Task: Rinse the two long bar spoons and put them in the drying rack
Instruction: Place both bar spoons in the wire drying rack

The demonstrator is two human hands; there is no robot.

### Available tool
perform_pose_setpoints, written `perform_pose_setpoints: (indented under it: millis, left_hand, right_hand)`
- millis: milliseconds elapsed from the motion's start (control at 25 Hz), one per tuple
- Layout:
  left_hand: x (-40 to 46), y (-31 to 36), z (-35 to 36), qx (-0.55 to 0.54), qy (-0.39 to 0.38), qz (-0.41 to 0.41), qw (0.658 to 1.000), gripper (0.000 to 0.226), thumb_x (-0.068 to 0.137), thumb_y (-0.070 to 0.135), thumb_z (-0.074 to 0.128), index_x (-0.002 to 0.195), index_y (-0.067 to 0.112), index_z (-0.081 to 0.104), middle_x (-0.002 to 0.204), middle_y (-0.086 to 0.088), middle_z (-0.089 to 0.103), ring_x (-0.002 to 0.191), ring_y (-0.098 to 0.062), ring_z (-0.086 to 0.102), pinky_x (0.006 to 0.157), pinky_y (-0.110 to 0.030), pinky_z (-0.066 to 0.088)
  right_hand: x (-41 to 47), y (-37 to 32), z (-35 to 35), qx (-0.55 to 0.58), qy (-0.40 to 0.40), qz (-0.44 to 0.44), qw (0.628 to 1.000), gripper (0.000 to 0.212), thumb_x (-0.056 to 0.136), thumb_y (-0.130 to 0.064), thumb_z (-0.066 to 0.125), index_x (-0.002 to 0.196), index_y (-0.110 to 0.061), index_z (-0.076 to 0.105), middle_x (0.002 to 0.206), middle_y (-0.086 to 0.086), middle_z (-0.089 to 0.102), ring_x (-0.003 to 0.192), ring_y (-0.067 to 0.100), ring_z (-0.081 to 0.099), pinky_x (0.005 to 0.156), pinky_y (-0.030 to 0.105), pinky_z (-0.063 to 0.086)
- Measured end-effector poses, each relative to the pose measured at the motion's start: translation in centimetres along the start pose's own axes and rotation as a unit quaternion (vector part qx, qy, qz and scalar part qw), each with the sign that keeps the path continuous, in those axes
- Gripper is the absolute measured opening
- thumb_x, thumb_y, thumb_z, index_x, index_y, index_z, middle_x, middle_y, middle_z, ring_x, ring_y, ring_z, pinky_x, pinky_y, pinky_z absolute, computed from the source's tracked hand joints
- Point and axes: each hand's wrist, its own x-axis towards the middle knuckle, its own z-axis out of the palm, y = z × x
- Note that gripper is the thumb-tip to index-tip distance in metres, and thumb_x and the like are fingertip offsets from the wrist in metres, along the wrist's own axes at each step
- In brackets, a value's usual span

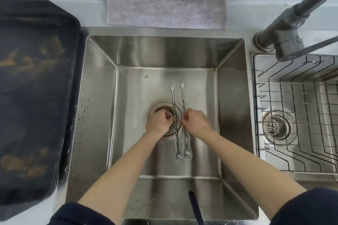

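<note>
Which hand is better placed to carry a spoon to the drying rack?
Probably the right hand: it pinches the right bar spoon and is nearer the wire drying rack. The left hand is at the far-side spoon.

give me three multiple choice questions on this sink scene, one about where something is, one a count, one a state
1. Where is the wire drying rack?
A. in the basin right of the sink
B. on the dark tray
C. on the towel

2. How many bar spoons lie in the sink?
A. one
B. two
C. four

3. What state is the drying rack in?
A. full of dishes
B. holding one spoon
C. empty

Answers:
1 A, the rack sits in the right basin, below the faucet.
2 B, two twisted handles lie side by side near the drain, at the left hand and right hand.
3 C, only bare wires show.
</note>
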Motion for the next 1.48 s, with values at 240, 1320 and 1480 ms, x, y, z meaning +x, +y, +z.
perform_pose_setpoints:
  millis: [240,1320,1480]
  left_hand:
    - [0.5,0.1,1.7,-0.003,0.009,-0.014,1.0,0.032,0.086,0.038,0.057,0.102,0.011,0.061,0.109,-0.009,0.068,0.106,-0.028,0.06,0.082,-0.034,0.046]
    - [-1.0,0.0,1.2,-0.014,-0.006,-0.009,1.0,0.028,0.091,0.028,0.05,0.109,0.01,0.062,0.115,-0.01,0.066,0.111,-0.029,0.058,0.088,-0.035,0.046]
    - [-1.0,1.2,0.4,-0.095,0.022,0.037,0.994,0.03,0.094,0.026,0.044,0.102,0.005,0.064,0.105,-0.016,0.07,0.105,-0.032,0.061,0.088,-0.036,0.045]
  right_hand:
    - [0.6,-0.7,0.7,-0.03,0.031,0.012,0.999,0.03,0.092,-0.018,0.05,0.117,-0.001,0.043,0.119,0.021,0.06,0.111,0.04,0.055,0.086,0.042,0.046]
    - [-1.5,0.0,-0.8,0.023,0.061,-0.03,0.997,0.023,0.087,-0.011,0.048,0.109,-0.007,0.051,0.106,0.016,0.066,0.098,0.036,0.059,0.078,0.036,0.048]
    - [-2.2,-0.3,-1.2,0.02,0.057,-0.043,0.997,0.023,0.087,-0.013,0.048,0.109,-0.008,0.052,0.107,0.016,0.067,0.098,0.037,0.059,0.08,0.038,0.048]
